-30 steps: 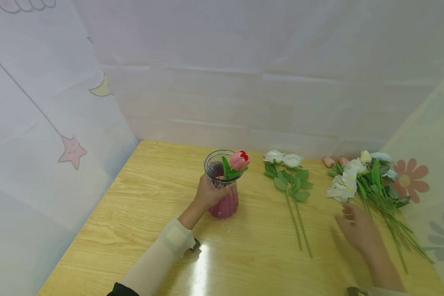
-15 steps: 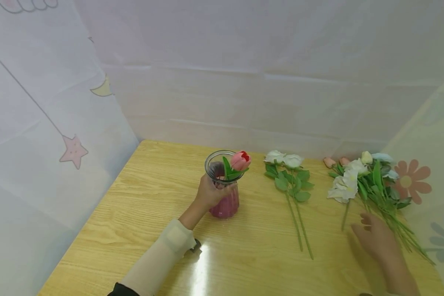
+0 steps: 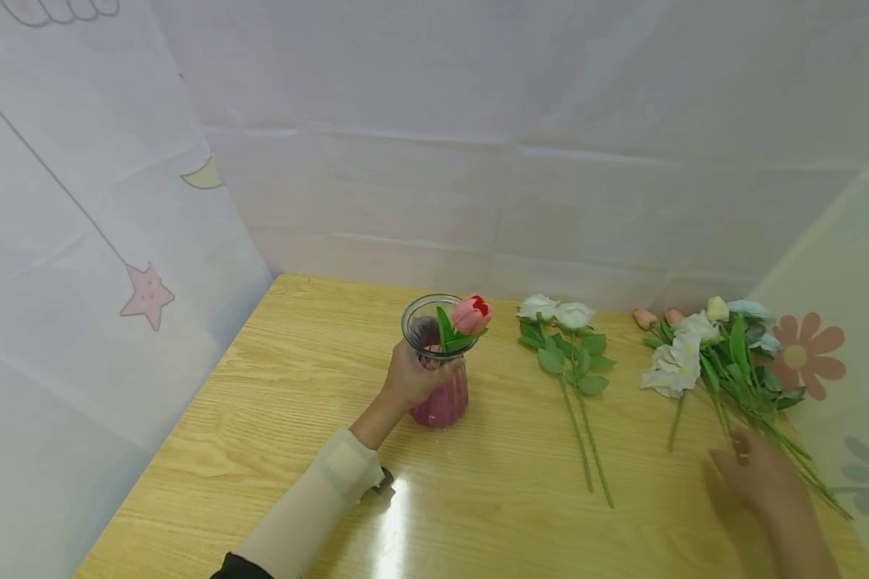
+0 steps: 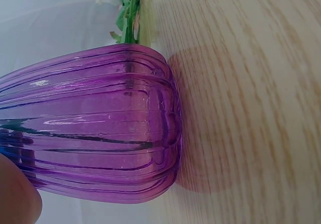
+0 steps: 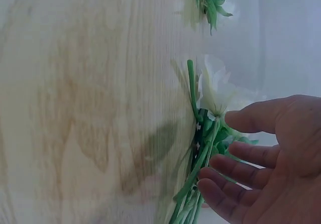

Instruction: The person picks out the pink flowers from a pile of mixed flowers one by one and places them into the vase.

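Currently left hand (image 3: 408, 381) wraps the purple glass vase (image 3: 438, 374) mid-table, one pink tulip (image 3: 471, 314) inside. Right hand (image 3: 760, 482), fingers spread and relaxed, holding nothing, sits at the stems of the flower bunch (image 3: 724, 354) at far right. Two white roses (image 3: 568, 354) lie between vase and bunch on the wooden table (image 3: 261, 434).

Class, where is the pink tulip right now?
In the head view, the pink tulip stands in the purple glass vase left of centre, gripped by the left hand, left of two white roses.
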Available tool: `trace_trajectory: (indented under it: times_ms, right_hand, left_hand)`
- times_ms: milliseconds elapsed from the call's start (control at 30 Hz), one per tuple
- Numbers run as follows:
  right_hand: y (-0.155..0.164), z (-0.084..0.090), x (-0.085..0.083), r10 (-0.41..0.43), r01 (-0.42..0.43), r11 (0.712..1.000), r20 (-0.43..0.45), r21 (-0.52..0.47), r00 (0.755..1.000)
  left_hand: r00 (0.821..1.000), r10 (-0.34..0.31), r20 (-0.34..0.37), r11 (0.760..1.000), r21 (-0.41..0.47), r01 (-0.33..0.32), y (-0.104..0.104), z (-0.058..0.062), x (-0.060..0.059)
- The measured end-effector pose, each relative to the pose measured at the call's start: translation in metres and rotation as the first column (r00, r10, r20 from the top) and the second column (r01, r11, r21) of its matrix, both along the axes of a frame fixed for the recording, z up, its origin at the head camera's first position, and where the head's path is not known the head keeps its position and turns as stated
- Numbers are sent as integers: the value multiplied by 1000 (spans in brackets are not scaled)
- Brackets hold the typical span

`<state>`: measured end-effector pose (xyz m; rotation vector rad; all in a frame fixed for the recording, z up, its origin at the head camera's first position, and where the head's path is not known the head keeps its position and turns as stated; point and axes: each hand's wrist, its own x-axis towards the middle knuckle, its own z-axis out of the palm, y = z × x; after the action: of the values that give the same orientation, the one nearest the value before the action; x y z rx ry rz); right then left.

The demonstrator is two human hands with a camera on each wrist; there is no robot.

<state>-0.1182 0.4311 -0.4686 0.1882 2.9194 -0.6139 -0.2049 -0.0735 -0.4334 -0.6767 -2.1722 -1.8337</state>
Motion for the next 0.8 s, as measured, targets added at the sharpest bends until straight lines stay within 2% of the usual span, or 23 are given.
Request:
trace_trajectory:
  times_ms: [67, 133, 333, 433, 567, 800]
  right_hand:
    - [4, -2, 0, -2, 2, 1000, -1, 17, 1000]
    - [7, -4, 0, -8, 7, 1000, 16, 21, 1000]
    - [13, -6, -3, -54, 56, 998, 150, -8, 987]
    - [15, -7, -4, -53, 56, 998, 184, -11, 981]
    - [17, -10, -5, -31, 28, 999, 170, 16, 985]
    - [20, -13, -9, -34, 32, 999, 173, 13, 984]
  left_hand:
    - [1000, -2, 6, 1000, 2, 1, 0, -11, -7]
    - [1000, -7, 0, 1000, 11, 7, 0, -14, -9]
    - [1000, -18, -22, 1000, 24, 19, -1, -18, -12]
    - [999, -21, -33, 1000, 20, 21, -1, -19, -13]
    - [999, -29, -41, 999, 21, 29, 0, -20, -14]
    - [999, -39, -20, 999, 37, 40, 1, -19, -15]
